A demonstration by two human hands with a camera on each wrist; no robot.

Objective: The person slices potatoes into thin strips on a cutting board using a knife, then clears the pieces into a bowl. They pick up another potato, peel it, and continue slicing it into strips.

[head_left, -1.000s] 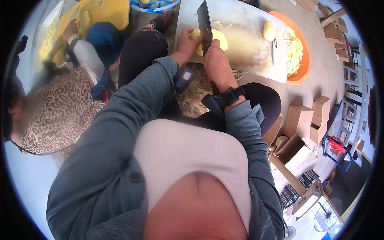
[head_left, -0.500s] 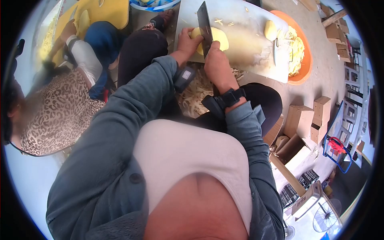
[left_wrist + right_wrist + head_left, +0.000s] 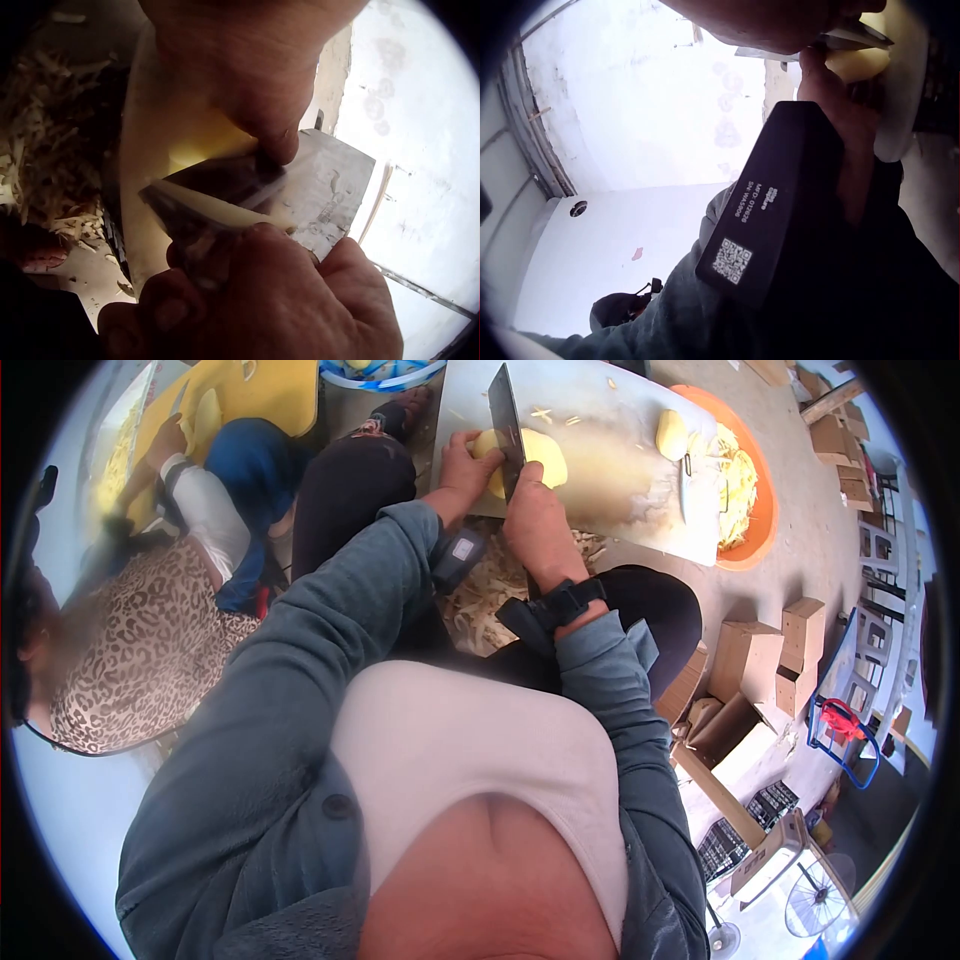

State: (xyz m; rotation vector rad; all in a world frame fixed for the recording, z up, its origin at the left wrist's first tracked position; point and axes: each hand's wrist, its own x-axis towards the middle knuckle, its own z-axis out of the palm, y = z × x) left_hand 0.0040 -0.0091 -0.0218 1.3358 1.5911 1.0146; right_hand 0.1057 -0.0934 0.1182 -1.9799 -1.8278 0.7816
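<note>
Right-hand grip (image 3: 540,530) stays clenched on a broad grey metal knife (image 3: 508,425) and the left hand (image 3: 465,475) holds a peeled yellow potato (image 3: 548,458) at the near left of a stained white cutting board (image 3: 620,490); head view shows hardly any change, suggesting one continuing cut, with brown cardboard boxes (image 3: 745,660) to the right. Left-wrist view shows the blade against pale flesh. Right-wrist view adds a white surface (image 3: 630,112), wall or ceiling.
</note>
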